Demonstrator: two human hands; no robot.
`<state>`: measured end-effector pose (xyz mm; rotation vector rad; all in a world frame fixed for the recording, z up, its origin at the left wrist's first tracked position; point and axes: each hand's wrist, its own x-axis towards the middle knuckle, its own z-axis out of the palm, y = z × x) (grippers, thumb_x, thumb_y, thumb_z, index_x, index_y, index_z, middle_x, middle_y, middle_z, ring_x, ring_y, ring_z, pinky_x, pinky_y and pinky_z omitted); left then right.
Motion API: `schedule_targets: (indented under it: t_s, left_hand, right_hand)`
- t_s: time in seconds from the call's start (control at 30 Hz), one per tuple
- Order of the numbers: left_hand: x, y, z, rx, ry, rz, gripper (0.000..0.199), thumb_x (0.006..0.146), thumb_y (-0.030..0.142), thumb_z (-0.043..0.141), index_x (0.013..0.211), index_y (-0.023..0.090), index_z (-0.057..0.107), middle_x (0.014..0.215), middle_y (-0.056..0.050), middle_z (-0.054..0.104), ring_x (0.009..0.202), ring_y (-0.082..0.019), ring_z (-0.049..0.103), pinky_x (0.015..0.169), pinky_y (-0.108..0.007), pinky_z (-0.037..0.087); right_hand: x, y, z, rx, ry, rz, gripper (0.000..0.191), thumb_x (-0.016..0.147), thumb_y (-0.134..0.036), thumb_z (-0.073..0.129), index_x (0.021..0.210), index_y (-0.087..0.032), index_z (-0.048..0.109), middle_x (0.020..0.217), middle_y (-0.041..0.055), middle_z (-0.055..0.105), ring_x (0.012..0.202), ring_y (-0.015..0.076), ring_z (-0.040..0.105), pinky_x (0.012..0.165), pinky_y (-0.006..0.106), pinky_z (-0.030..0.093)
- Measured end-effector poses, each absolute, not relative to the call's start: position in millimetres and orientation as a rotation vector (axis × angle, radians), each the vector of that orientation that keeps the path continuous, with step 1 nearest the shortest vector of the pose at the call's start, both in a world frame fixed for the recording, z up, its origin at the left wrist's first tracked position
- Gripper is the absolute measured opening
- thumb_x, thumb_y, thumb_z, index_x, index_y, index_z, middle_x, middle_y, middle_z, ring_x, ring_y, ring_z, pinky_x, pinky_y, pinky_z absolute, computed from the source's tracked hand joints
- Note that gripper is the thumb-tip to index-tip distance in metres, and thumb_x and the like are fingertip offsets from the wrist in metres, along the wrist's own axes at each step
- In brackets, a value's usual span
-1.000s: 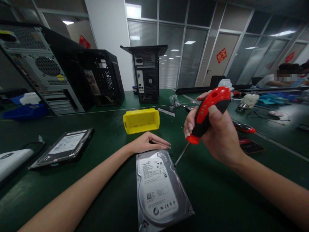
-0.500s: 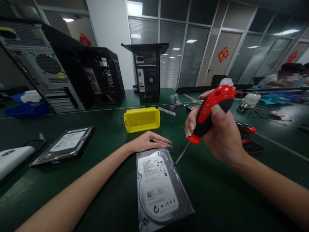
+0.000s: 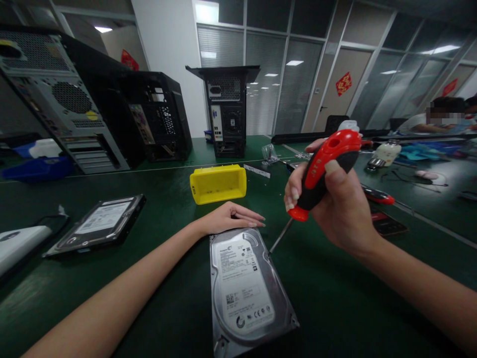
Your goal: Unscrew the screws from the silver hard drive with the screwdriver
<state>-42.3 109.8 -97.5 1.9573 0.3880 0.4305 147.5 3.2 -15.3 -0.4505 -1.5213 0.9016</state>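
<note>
A silver hard drive (image 3: 248, 293) with a white label lies face up on the green table (image 3: 167, 313). My left hand (image 3: 233, 218) rests on its far edge, fingers stretched out to the right and together. My right hand (image 3: 335, 199) is wrapped round the red and black handle of a screwdriver (image 3: 320, 171). The screwdriver leans, and its tip touches the drive's right edge near the far end. Beyond my left hand stands a yellow bin (image 3: 219, 186) with a few tiny dark bits inside.
A second hard drive (image 3: 99, 223) and a white device (image 3: 22, 243) lie on the left. Computer cases (image 3: 227, 112) stand at the back. To the right are another red-black tool (image 3: 378, 195) and a bottle (image 3: 387, 153). A person (image 3: 432, 119) sits at the far right.
The whole view has shifted very slightly. My hands, the screwdriver and the drive keep nearly the same places relative to each other.
</note>
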Motion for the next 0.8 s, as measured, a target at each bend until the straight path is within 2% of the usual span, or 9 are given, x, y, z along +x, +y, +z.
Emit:
schedule_targets:
  t_s: [0.8]
  left_hand:
    - [-42.7,109.6,-97.9,1.930,0.432,0.431,0.029,0.085,0.024,0.061,0.113,0.018,0.062,0.107,-0.006,0.067,0.098,-0.019,0.063,0.088,-0.031,0.048]
  right_hand:
    - [147.0,1.2,-14.7,-0.425,-1.541,0.893,0.024,0.087,-0.037,0.047,0.106,-0.024,0.039,0.068,-0.0020,0.051,0.057,0.0125,0.052,0.052,0.028,0.046]
